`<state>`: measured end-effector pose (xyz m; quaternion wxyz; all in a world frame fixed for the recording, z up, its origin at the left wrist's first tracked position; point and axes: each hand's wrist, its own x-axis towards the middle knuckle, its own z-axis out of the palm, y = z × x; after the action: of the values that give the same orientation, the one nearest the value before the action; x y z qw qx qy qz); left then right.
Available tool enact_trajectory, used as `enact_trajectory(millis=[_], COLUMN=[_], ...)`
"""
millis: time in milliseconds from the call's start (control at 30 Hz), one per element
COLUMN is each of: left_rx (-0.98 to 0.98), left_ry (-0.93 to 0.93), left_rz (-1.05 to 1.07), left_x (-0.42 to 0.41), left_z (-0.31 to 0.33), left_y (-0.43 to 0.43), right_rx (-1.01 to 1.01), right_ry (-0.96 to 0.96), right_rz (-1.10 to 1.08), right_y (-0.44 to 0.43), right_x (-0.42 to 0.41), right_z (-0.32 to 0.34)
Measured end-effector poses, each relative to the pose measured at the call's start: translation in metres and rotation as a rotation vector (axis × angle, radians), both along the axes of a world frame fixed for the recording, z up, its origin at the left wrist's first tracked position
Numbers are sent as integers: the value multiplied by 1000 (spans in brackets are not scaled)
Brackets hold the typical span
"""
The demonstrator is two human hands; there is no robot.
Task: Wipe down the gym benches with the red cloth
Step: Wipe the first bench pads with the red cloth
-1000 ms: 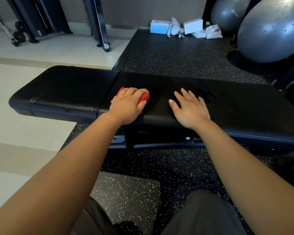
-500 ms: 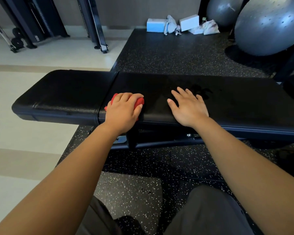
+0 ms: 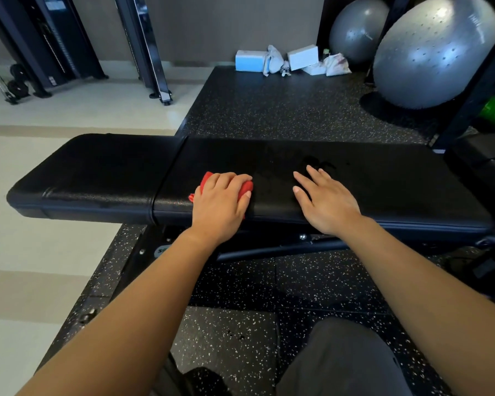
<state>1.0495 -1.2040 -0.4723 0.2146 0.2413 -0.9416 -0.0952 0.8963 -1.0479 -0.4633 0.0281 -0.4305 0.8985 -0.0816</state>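
A black padded gym bench [image 3: 383, 190] runs across the view in two cushions, a shorter one on the left and a longer one on the right. My left hand [image 3: 219, 204] grips the bunched red cloth [image 3: 205, 181] against the near edge of the long cushion, close to the seam between the pads. Only the cloth's edges show around my fingers. My right hand [image 3: 325, 201] rests flat on the same cushion a little to the right, fingers spread, holding nothing. A faint wet smear lies just beyond its fingertips.
Two grey exercise balls [image 3: 432, 52] stand at the back right beside a dark rack post [image 3: 475, 90]. Small boxes [image 3: 249, 60] and cloth bags lie by the far wall. Machine frames [image 3: 152, 52] stand at the back left. Speckled rubber flooring [image 3: 269, 110] lies under and behind the bench.
My left hand slid the red cloth toward the bench's near edge, then a little back to the right. My right hand has stayed flat in the same spot.
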Motion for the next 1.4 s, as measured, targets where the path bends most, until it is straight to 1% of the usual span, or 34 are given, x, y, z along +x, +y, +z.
enact_trajectory(millis=[133,267,333,567,700,833,1033,1267,1400], left_rx=[-4,76,90,33,29,30,74,81,57], left_ry=[-41,-96,-98,-65,-83,-79,-145,-142,-128], left_rz=[2,23,17,-23,-3,-3,6,-35,-93], left_x=[-31,-53,-51,-24,-43,-67,-95,-73,-48], left_z=[2,9,10,3,4,5,11,13,10], left_y=[-3,-8,-7,11,4,-4,-16,0,15], right_rx=[-15,-46,-47,2,23,-10,-16,-20,-17], right_ry=[60,50,37,-52,-19,10,12,9,-42], right_rz=[-13,-25,-24,4,-23,-47,-50,-57,-12], right_y=[-3,-3,-2,2,2,0,-1,3,9], right_x=[-4,-4,-4,-8,-13,-14,-15,-11,-13], right_z=[-4,-7,-6,2,0,-4,-4,-4,1])
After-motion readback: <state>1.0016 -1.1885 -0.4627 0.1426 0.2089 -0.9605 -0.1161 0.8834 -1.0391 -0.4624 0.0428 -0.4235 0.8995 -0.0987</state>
